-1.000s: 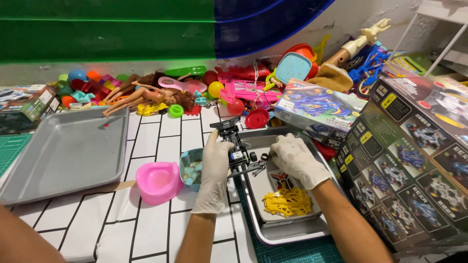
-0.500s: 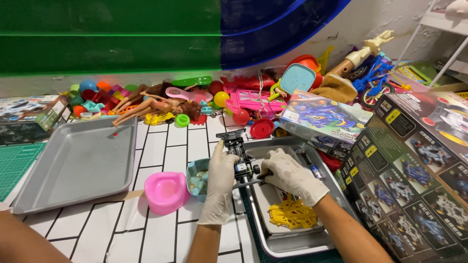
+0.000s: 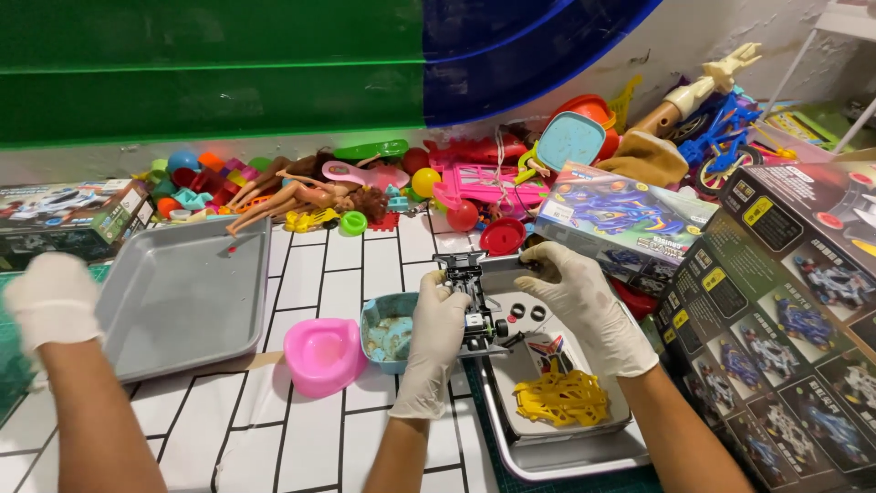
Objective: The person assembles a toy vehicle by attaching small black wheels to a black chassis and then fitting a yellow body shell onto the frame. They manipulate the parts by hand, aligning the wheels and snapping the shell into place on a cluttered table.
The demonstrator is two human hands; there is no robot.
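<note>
Left hand (image 3: 436,338) and right hand (image 3: 579,301) both grip the toy car frame (image 3: 470,297) over the metal tray's (image 3: 547,461) top-left corner; mid-assembly, I'd say; loose black wheels (image 3: 527,312) in tray probably fit next; needs steady hold.

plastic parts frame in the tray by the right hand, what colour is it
Yellow; the parts frame lies in the inner tray, seen clearly in the head view.
</note>
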